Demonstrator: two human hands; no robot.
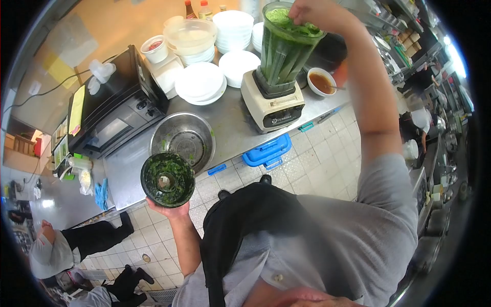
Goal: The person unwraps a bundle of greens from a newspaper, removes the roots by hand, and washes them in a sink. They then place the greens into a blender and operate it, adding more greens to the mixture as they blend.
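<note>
The person stands at a steel bench (230, 128) with both arms out. The left hand (169, 207) cups the underside of a round black blender lid (168, 179), held upturned just off the bench edge, its inside smeared with chopped green leaf around a pale centre cap. The right hand (312, 11) is raised to the mouth of the blender jug (285, 46), fingers bent down over the rim and touching the green mass; whether it is pinching anything I cannot tell from here. The jug is packed to the top with dark green pulp and sits upright on a cream blender base (271, 105) on the bench. Just beside the base, toward the lid, lies an empty steel mixing bowl (182, 139) flecked with green. Behind it are stacks of white plates (200, 82), more white bowls (232, 28) and a clear plastic tub (190, 35). A small white bowl of brown sauce (322, 82) sits on the other side of the blender, near the jug. A black oven-like appliance (115, 110) stands at the far left of the bench. Blue crates (267, 152) show under the bench, above a tiled floor. Another person in a white cap (48, 253) is bent over low down to the left, well apart.
</note>
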